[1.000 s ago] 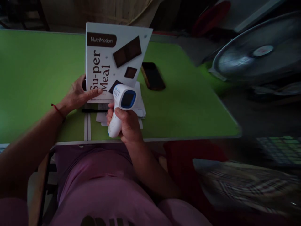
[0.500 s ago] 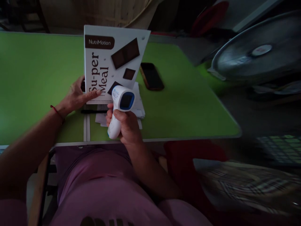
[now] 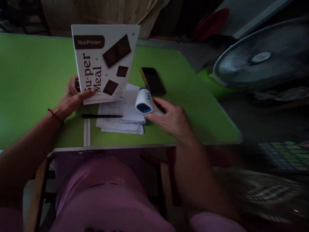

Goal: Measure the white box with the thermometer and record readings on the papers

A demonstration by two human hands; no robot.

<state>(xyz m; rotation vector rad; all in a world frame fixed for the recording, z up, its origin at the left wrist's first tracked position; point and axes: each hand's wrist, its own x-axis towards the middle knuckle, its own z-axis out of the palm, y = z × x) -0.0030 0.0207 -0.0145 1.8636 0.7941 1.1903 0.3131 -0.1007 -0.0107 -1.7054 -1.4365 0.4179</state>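
Note:
My left hand (image 3: 73,96) grips the lower left corner of a white box (image 3: 96,74) printed "NutriMotion Su-per Meal", thumb across its front. The box is held up, facing me, above the green table. My right hand (image 3: 172,117) is closed around a white and blue infrared thermometer (image 3: 144,100), which lies on its side with its dark screen toward me. Beneath it is a stack of papers (image 3: 135,119) with handwriting on the top sheet. A black pen (image 3: 102,116) rests across the papers' left side. I cannot tell whether the thermometer touches the papers.
Just behind the thermometer, a phone (image 3: 153,80) in an orange-brown case lies on the green table (image 3: 193,119). To the right stands a large fan (image 3: 253,58) with a round cage. A plaid cloth or bag (image 3: 267,193) is at the lower right.
My right hand has moved right, away from the box, and turned the thermometer from upright onto its side. The box has shifted slightly left in view, and more of the papers and pen shows.

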